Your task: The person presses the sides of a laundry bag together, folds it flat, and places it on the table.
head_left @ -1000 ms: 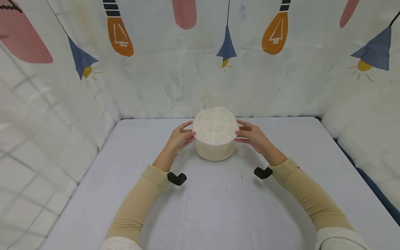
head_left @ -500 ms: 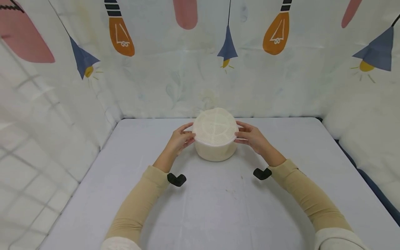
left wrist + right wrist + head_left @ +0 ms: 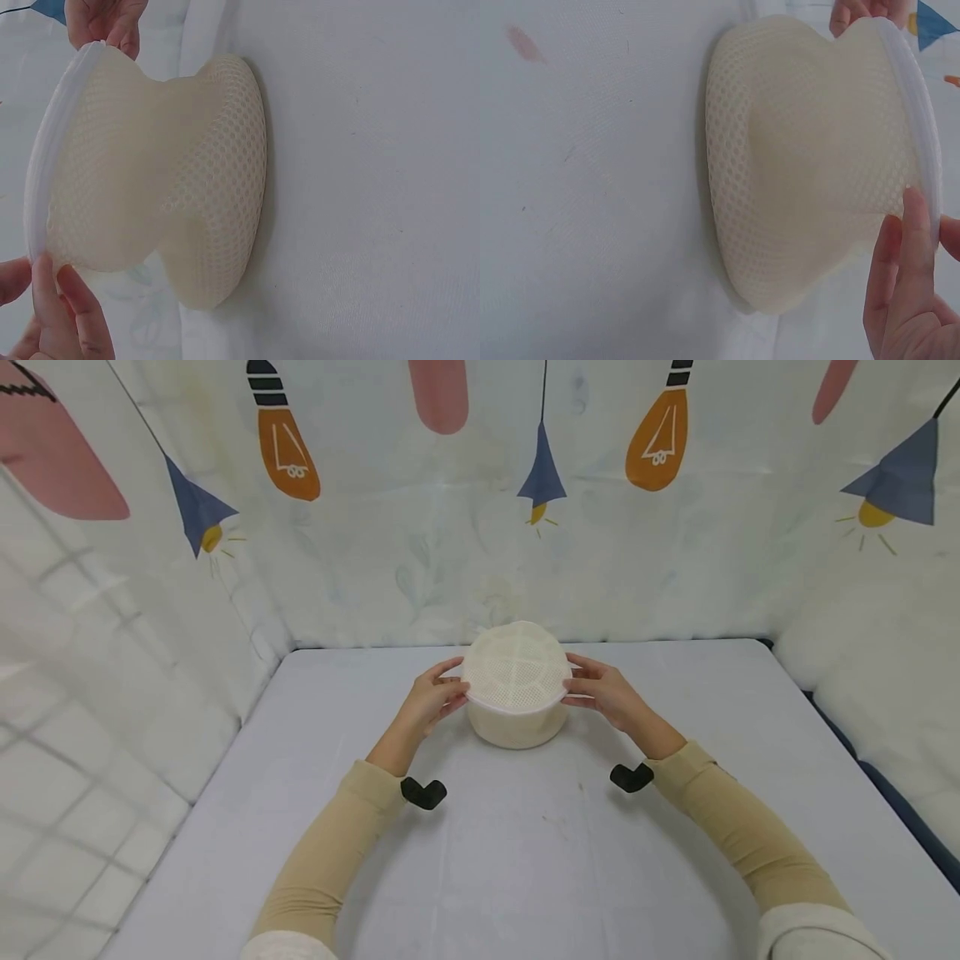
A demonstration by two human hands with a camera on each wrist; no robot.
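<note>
A round cream mesh laundry bag (image 3: 517,672) stands near the far side of the table, its top tilted toward me. A white band (image 3: 41,165) runs around its upper rim. My left hand (image 3: 431,700) pinches that rim at the left, thumb on one side and fingers on the other. On the opposite side my right hand (image 3: 611,695) pinches the rim the same way. In the right wrist view the soft mesh side (image 3: 795,172) sags and folds inward between rim and base. The base rests on the table; the bag's inside is hidden.
A white cloth covers the table (image 3: 517,860). Behind it hangs a pale curtain (image 3: 360,552) printed with lamps and bulbs, and more fabric closes off both sides. A black wrist mount (image 3: 424,793) juts from the left cuff, another black mount (image 3: 632,777) from the right.
</note>
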